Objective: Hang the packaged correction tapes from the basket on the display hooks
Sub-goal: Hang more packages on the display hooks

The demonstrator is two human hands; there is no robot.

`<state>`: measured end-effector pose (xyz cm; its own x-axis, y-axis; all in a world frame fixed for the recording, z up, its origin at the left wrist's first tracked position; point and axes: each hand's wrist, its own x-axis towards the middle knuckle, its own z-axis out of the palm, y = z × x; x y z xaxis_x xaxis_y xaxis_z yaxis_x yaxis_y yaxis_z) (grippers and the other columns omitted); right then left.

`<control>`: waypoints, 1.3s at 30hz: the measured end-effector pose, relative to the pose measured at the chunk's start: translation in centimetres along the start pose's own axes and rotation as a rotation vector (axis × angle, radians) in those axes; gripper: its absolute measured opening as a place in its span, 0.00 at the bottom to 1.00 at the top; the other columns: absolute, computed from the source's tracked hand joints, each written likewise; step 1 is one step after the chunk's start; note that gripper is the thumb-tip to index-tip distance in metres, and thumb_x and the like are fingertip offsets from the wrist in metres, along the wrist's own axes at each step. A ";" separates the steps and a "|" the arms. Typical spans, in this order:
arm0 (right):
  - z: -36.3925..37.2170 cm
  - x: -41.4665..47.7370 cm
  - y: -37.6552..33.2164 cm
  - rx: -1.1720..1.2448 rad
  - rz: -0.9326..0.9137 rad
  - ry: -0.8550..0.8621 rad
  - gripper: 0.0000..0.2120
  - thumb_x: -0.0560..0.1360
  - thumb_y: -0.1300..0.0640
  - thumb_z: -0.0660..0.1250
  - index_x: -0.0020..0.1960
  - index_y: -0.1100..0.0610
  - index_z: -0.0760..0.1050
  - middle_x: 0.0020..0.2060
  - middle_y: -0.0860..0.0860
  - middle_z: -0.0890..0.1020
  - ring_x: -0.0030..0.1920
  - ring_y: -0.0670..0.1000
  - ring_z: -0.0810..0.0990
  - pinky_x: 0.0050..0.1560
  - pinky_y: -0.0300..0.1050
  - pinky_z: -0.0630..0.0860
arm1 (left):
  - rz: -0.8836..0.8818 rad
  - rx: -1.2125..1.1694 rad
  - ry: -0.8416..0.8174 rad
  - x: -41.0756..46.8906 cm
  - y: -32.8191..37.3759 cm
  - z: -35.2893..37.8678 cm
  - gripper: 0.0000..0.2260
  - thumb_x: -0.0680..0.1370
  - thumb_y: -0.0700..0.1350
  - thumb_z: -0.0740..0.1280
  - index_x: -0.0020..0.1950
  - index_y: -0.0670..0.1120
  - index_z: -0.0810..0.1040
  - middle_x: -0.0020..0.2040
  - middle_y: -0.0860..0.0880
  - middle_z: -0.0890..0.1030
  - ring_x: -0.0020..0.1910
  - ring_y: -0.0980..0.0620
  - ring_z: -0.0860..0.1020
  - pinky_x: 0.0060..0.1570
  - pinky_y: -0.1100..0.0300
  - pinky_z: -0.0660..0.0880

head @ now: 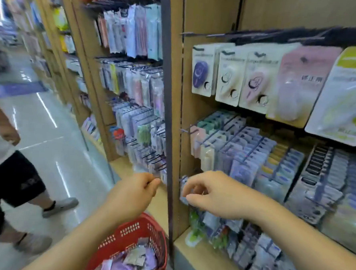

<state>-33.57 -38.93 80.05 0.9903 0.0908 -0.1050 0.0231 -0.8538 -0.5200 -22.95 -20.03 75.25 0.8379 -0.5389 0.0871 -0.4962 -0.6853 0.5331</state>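
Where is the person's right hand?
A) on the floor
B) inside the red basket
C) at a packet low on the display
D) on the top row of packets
C: the right hand pinches a correction tape packet low on the display, above the red basket.

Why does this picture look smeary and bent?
Head view: motion blur smears the hanging packages on the left aisle shelves; white glare streaks cross the glossy pale floor; the wide lens slightly bows the dark vertical shelf post.
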 end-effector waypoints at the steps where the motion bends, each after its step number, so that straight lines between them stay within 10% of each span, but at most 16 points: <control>1: 1.8 0.7 0.4 0.000 0.011 -0.046 0.10 0.81 0.51 0.64 0.57 0.52 0.80 0.48 0.46 0.81 0.47 0.45 0.79 0.49 0.41 0.75 | -0.068 0.013 -0.023 -1.1 -1.9 0.9 0.14 0.83 0.50 0.60 0.38 0.50 0.72 0.30 0.53 0.73 0.33 0.51 0.73 0.37 0.55 0.69; 13: 23.3 12.5 4.1 0.149 0.195 -0.349 0.07 0.77 0.60 0.66 0.54 0.57 0.80 0.33 0.41 0.73 0.31 0.39 0.70 0.30 0.28 0.66 | -0.701 -0.045 -0.108 -10.7 -24.7 8.5 0.10 0.74 0.41 0.64 0.41 0.57 0.78 0.46 0.51 0.83 0.49 0.46 0.81 0.44 0.60 0.73; 23: 41.6 25.7 5.8 0.348 0.563 -0.331 0.06 0.76 0.62 0.68 0.51 0.54 0.79 0.36 0.44 0.76 0.40 0.47 0.76 0.43 0.40 0.73 | -0.949 -0.270 -0.253 -8.6 -44.5 15.4 0.13 0.74 0.35 0.61 0.49 0.49 0.82 0.54 0.46 0.85 0.56 0.43 0.81 0.58 0.51 0.77; 39: 70.7 42.7 27.6 0.107 0.552 -0.702 0.24 0.77 0.60 0.67 0.72 0.55 0.68 0.63 0.57 0.77 0.59 0.60 0.79 0.59 0.50 0.75 | -0.803 -0.220 -0.673 1.1 -63.8 46.3 0.19 0.75 0.39 0.66 0.66 0.50 0.76 0.64 0.45 0.78 0.62 0.43 0.77 0.59 0.55 0.74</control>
<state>-0.31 -22.41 1.25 0.5445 0.0038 -0.8387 -0.4790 -0.8195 -0.3147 -0.93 0.41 2.40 0.5700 -0.1750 -0.8028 0.2526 -0.8924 0.3739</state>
